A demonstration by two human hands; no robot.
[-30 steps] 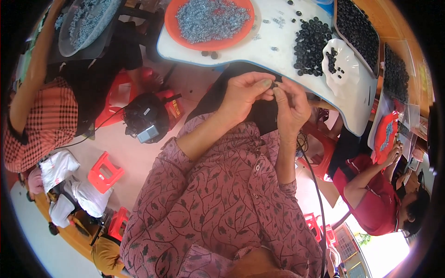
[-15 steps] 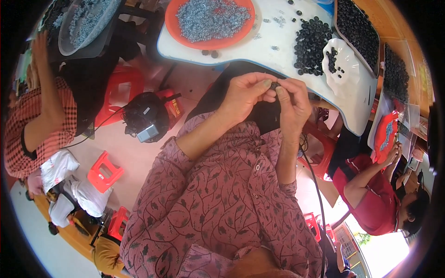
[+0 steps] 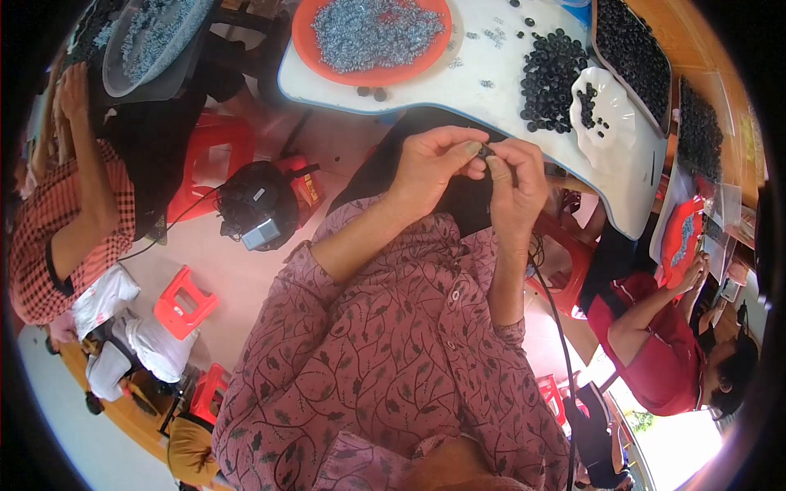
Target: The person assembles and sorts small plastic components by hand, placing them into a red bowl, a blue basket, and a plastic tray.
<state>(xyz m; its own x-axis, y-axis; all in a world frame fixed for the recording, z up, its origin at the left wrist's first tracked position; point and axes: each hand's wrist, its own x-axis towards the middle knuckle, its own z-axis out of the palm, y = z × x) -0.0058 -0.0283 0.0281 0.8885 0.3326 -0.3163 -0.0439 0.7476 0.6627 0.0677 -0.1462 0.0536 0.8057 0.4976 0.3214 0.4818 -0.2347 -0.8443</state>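
My left hand [image 3: 442, 162] and my right hand [image 3: 517, 176] meet just off the near edge of the table. Both are closed, thumbs and forefingers pinching a small dark part [image 3: 485, 152] between them. Fingers cover much of it, so its exact kind does not show. Beyond the hands, an orange plate [image 3: 304, 42] bears a heap of small silvery-blue coils [image 3: 377, 34] that look like springs. Right of it lies a spread of small black round pieces [image 3: 550, 82]. A white scalloped dish [image 3: 614, 135] beside them holds several more black pieces.
The white table [image 3: 458, 94] has a curved near edge. A tray of black pieces [image 3: 630, 61] stands at its right. Co-workers sit at left [image 3: 78, 221] and right [image 3: 655, 344]. Red stools [image 3: 187, 303] and a black bag [image 3: 258, 204] are to my left. A cable [image 3: 563, 352] hangs by my right arm.
My hands keep the same pinch on the dark part, with only a slight shift of the right fingers. At left, the co-worker's arm has moved.
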